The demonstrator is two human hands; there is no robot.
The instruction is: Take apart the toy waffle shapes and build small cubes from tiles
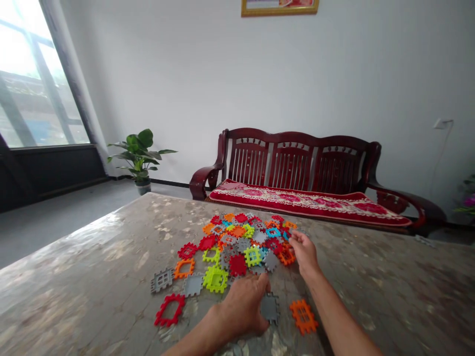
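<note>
My left hand [245,302] rests low over the table, thumb and index finger curved around the far and near edges of a plain grey interlocking tile [270,308]. Its other fingers are hidden beneath the hand. At the right side of a heap of notched plastic tiles, my right hand [305,253] has its fingers bent together; whatever is between them is too small to make out. Just left of it lie an orange tile [287,255] and a dark red tile [273,245]. An orange window tile [304,316] lies flat between my forearms.
Left of the heap lie a red frame tile [169,310], a grey window tile [162,280], an orange frame tile [184,268] and a lime tile [215,279]. Beyond the patterned table [111,267] stand a wooden bench [289,158] and a potted plant [139,153].
</note>
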